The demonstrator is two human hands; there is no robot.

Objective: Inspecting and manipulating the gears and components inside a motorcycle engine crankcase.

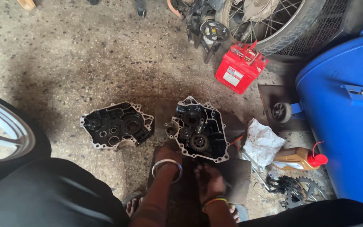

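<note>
On the oil-stained concrete floor (85,63), the black crankcase half with exposed gears (198,130) lies at the person's knees; the left hand (167,156) rests on its near edge, grip hidden; the right hand (209,181), fingers curled, seems mid-disassembly; a firmer hold looks needed next.

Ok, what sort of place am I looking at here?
Most likely a motorcycle repair workshop. Two opened engine case halves, one with gears and one bare, lie on an oil-stained floor, with a spoked wheel and a red battery nearby.
</note>
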